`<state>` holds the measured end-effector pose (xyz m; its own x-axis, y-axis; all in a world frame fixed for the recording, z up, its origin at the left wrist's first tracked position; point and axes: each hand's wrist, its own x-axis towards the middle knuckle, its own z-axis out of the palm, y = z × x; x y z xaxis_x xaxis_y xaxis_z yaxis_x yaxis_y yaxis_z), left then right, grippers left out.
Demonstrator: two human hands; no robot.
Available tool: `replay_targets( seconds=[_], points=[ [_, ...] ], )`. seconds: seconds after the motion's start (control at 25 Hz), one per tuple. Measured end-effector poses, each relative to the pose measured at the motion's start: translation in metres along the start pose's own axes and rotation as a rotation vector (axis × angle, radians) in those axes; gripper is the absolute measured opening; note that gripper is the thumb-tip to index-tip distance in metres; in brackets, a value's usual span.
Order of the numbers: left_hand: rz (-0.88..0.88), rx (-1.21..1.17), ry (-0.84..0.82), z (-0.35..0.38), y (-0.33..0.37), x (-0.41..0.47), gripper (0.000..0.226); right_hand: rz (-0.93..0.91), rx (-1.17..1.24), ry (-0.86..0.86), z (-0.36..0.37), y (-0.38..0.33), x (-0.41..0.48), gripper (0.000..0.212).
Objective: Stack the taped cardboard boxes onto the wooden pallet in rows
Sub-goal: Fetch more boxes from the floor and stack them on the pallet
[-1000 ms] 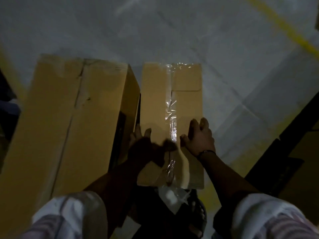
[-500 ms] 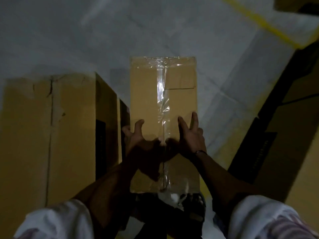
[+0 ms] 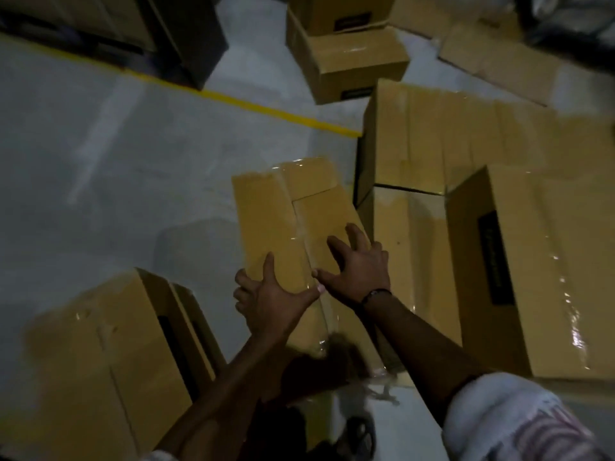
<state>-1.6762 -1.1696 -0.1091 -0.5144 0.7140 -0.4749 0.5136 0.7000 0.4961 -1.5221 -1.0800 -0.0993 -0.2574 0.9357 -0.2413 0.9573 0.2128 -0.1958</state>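
A taped cardboard box (image 3: 266,214) with clear tape along its top seam hangs tilted above the grey floor (image 3: 116,168), carried by both hands. My left hand (image 3: 269,301) grips its left edge, with the thumb across the top and the fingers curled round the side. My right hand (image 3: 361,271) presses on the top with its fingers spread, the fingertips reaching the right edge. Just right of the carried box stands a stack of taped boxes (image 3: 432,141), close to touching it. No wooden pallet shows.
A larger box with a dark label (image 3: 539,267) stands at the right. Two boxes (image 3: 100,347) sit at the lower left, more boxes (image 3: 352,61) at the top. A yellow floor line (image 3: 266,108) runs past dark racking (image 3: 186,38).
The view swung right with the carried box, bringing the stacks on the right into sight. The big box beside it is now at the lower left. Left fingers now wrap the edge.
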Motion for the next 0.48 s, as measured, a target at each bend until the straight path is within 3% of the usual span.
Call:
replay_targets(
  seconds=[0.32, 0.48],
  points=[
    [0.389, 0.139, -0.042, 0.089, 0.094, -0.084, 0.13, 0.291, 0.122, 0.219, -0.019, 0.159, -0.092, 0.077],
    [0.463, 0.112, -0.091, 0.148, 0.116, -0.1, 0.131, 0.292, 0.1, 0.285, -0.011, 0.23, -0.109, 0.075]
  ],
)
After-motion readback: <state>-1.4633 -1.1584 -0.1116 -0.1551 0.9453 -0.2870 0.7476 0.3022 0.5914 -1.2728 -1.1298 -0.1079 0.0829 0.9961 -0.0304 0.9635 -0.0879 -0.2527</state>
